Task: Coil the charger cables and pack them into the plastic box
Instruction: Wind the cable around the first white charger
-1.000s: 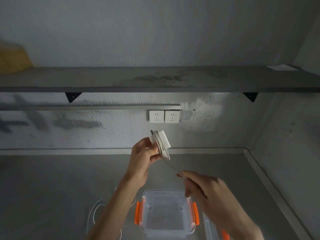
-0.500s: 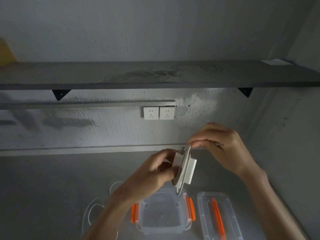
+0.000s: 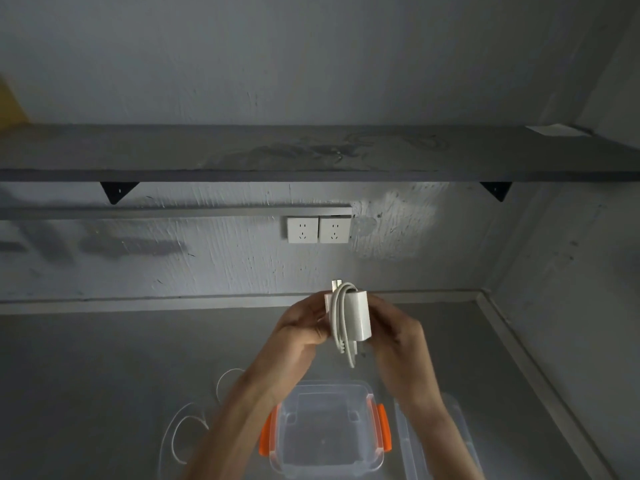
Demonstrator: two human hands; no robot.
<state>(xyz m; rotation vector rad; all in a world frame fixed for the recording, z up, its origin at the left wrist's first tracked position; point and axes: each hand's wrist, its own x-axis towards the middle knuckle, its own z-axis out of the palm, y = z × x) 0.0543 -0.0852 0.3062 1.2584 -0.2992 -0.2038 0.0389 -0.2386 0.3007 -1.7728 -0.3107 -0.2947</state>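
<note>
Both hands are raised together in front of the person, closed around one small white rectangular charger block [image 3: 358, 318] with its white cable [image 3: 338, 323] wound lengthwise around it. The left hand [image 3: 304, 329] grips the block's left face with its fingers curled in. The right hand [image 3: 398, 336] closes on the right face and underside. A short free end of cable hangs below the block, between the two palms. The block's long axis stands roughly upright, prongs at the top.

The key relation: a clear plastic box with orange side latches [image 3: 329, 434] sits open on the grey counter [image 3: 104, 358], directly below the hands and slightly nearer the person. It looks empty. Judgement: the drop is nearly straight down, and either hand could make it. The right hand cups more of the bundle.

A clear lid [image 3: 405, 445] lies just right of the box, under the right forearm. A second loose thin white cable [image 3: 194, 420] lies uncoiled on the counter, left of the left forearm and apart from the box.

Judgement: the hanging end may need tucking, or the wrap could loosen on release.
</note>
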